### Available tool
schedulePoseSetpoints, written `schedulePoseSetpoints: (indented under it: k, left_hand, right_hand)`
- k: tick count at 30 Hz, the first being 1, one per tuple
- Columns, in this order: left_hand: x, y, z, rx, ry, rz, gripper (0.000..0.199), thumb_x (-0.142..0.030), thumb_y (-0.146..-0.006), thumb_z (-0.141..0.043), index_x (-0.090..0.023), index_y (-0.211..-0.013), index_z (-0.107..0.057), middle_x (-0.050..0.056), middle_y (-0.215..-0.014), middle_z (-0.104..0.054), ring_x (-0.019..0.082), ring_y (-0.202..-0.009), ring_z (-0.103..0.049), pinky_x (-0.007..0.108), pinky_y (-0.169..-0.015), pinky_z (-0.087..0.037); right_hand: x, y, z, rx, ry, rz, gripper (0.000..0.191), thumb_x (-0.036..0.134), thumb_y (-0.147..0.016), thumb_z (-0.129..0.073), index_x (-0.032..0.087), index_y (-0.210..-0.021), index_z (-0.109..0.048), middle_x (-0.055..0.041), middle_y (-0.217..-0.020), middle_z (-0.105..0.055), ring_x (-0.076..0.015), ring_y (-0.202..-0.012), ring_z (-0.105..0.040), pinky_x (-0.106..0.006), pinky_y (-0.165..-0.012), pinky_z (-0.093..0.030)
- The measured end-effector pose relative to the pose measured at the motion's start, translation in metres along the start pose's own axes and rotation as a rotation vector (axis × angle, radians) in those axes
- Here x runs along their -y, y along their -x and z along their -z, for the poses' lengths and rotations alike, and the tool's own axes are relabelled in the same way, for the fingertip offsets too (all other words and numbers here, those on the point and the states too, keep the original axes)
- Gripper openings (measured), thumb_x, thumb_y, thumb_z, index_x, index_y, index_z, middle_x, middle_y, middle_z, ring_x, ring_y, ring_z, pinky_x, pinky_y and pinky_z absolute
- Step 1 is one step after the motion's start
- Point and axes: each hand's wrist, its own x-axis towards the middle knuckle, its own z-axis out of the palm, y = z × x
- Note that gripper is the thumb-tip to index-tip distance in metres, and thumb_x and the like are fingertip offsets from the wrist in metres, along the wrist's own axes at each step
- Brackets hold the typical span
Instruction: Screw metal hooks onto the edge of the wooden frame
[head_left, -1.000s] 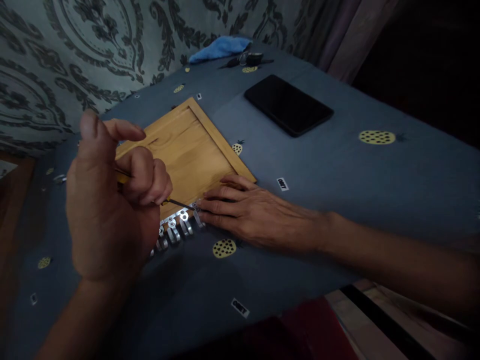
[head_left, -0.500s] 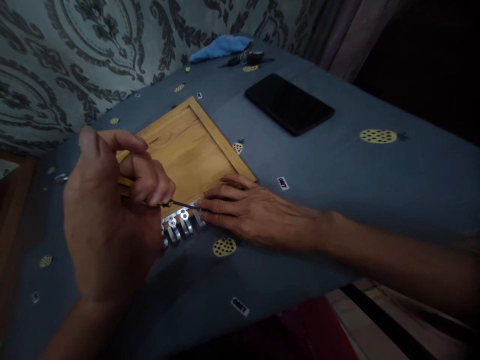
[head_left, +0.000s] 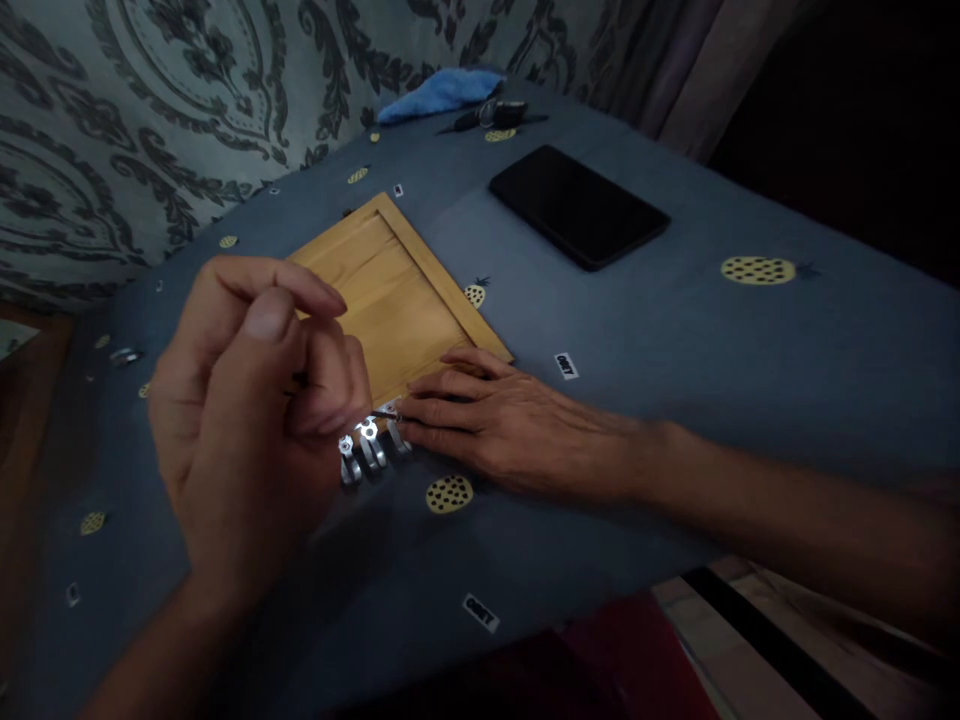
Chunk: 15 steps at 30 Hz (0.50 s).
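Observation:
My left hand (head_left: 262, 400) is closed around a screwdriver (head_left: 385, 415); its thin shaft shows past the fingers, and the handle is hidden in the palm. The tip reaches a shiny metal hook strip (head_left: 369, 430) along the near edge of a framed wooden board (head_left: 390, 290). My right hand (head_left: 502, 425) lies flat with fingers stretched over the board's near corner and the right end of the strip. Those fingertips hide the exact spot where the tip meets the metal. The left end of the strip is behind my left hand.
A black phone (head_left: 577, 205) lies beyond the board to the right. Farther back are a blue cloth (head_left: 442, 95) and a dark pen-like object (head_left: 491, 115). A small metal piece (head_left: 124, 356) sits left on the grey pineapple-print tablecloth (head_left: 637, 330). A patterned curtain (head_left: 187, 90) borders the back.
My left hand has turned and shifted a little right along the screwdriver, now covering its yellow handle and more of the hook strip. The right hand and the board stay put.

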Motion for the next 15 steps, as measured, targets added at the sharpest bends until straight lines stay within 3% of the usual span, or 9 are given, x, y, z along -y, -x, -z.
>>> schedulePoseSetpoints:
  k: [2, 9, 15]
  left_hand:
    - [0.000, -0.004, -0.002, -0.001, -0.039, -0.014, 0.029, -0.007, -0.087, -0.044, -0.018, -0.069, -0.064, -0.008, -0.039, -0.024, 0.006, -0.032, -0.015, 0.021, -0.035, -0.020]
    - [-0.001, -0.014, -0.003, 0.015, -0.014, 0.090, 0.035, 0.004, -0.078, -0.036, -0.016, -0.066, -0.063, -0.008, -0.039, -0.019, 0.003, -0.030, -0.013, 0.015, -0.033, -0.022]
    - [0.000, -0.020, 0.005, 0.136, 0.014, 0.126, 0.028, 0.001, -0.077, -0.042, -0.017, -0.068, -0.062, -0.009, -0.042, -0.021, 0.002, -0.029, -0.017, 0.015, -0.032, -0.025]
  right_hand:
    - [0.000, 0.000, 0.000, -0.012, 0.006, -0.002, 0.034, 0.016, -0.103, -0.037, 0.011, -0.127, -0.060, -0.0072, -0.125, -0.066, -0.0225, -0.117, -0.053, -0.045, -0.106, -0.038]
    - [0.001, 0.000, 0.001, -0.013, 0.021, -0.021, 0.034, 0.016, -0.104, -0.035, 0.013, -0.127, -0.060, -0.0052, -0.126, -0.066, -0.0211, -0.121, -0.052, -0.042, -0.108, -0.036]
    - [0.001, -0.001, 0.001, -0.023, 0.002, -0.030, 0.034, 0.014, -0.104, -0.033, 0.013, -0.125, -0.061, -0.0062, -0.123, -0.068, -0.0208, -0.118, -0.055, -0.043, -0.105, -0.040]
